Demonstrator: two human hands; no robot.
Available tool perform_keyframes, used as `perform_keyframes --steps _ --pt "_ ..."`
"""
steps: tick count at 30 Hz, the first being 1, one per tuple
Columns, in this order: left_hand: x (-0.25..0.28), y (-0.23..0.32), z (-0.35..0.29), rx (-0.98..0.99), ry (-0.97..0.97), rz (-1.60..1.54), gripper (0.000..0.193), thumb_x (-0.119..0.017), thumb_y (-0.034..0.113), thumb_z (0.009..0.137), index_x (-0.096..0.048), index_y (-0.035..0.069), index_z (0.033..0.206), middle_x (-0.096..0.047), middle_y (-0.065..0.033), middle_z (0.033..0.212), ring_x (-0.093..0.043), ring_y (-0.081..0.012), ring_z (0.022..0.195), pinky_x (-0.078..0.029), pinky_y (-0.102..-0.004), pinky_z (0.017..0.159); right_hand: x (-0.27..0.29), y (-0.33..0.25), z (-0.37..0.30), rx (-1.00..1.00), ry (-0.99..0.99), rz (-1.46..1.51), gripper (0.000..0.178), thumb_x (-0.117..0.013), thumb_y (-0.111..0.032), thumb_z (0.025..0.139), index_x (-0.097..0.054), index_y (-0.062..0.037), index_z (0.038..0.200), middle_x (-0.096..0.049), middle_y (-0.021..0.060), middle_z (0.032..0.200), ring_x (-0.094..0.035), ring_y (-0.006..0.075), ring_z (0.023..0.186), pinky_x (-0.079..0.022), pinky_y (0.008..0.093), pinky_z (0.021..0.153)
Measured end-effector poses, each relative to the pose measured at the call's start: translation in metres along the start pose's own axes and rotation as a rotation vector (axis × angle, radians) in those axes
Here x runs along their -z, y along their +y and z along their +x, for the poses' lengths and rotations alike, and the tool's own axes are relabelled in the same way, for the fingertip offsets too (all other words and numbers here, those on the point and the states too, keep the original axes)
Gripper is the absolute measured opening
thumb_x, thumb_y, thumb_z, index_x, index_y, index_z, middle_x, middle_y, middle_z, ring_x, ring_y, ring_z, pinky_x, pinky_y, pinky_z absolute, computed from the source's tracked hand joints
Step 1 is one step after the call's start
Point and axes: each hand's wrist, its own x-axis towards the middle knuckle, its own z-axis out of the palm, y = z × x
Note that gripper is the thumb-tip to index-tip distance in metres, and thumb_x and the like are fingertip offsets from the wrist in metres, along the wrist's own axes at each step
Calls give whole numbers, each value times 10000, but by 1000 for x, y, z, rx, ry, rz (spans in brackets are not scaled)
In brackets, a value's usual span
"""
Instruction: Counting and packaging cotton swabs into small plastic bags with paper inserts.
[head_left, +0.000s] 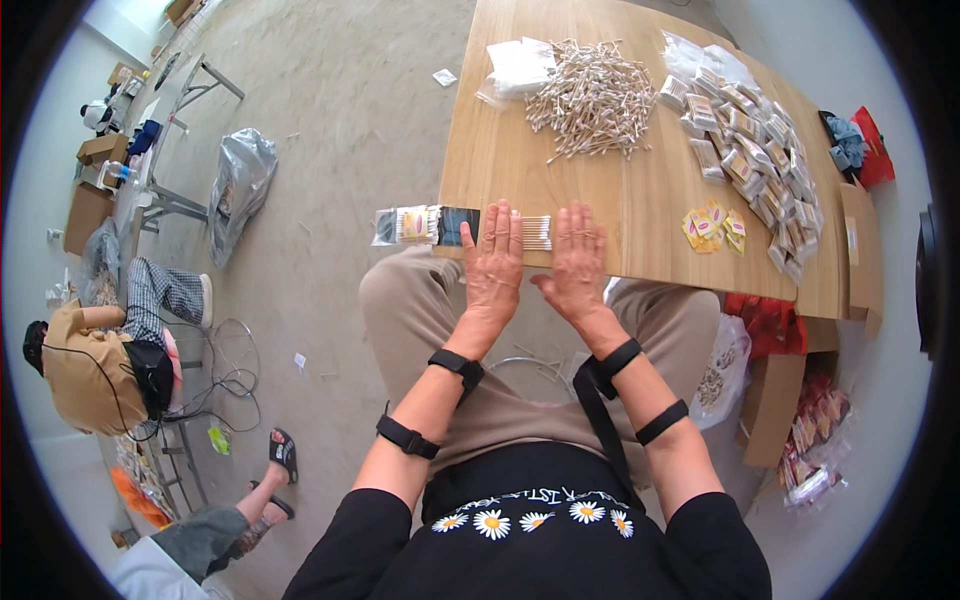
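A short row of cotton swabs (537,233) lies on the wooden table (480,150) at its near edge, between my two hands. My left hand (494,262) is flat with straight fingers at the row's left end, partly over a black piece (457,224). On the row's right end, my right hand (575,262) rests with its fingers extended and thumb apart. Left of the black piece, a clear bag with cotton swabs and a yellow label (413,224) juts past the table's left edge. Neither hand grips anything.
A loose heap of cotton swabs (590,98) sits farther back beside clear empty bags (522,66). Many filled swab packs (750,145) pile up at the right, near yellow labels (713,226). Cardboard boxes (775,405) stand right of my legs. Two other people are at the left.
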Motion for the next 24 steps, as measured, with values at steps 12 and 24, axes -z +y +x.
perform_keyframes --steps 12,24 --pt "-3 -2 -1 -4 34 -56 840 -660 25 729 -328 5 1500 -271 -165 1596 -189 -297 1515 -86 -577 1200 8 -2 6 -3 -154 -170 1171 -876 -357 616 -244 9 1530 -198 173 1618 -135 324 1521 -129 545 1212" --pt "16 -16 -10 49 -66 -62 908 -714 175 732 -297 -19 1514 -253 -185 1600 -176 -301 1516 -34 -599 1202 -9 -15 7 68 -78 -95 1099 -862 -284 630 -274 -14 1519 -232 155 1607 -162 309 1514 -142 485 1228"
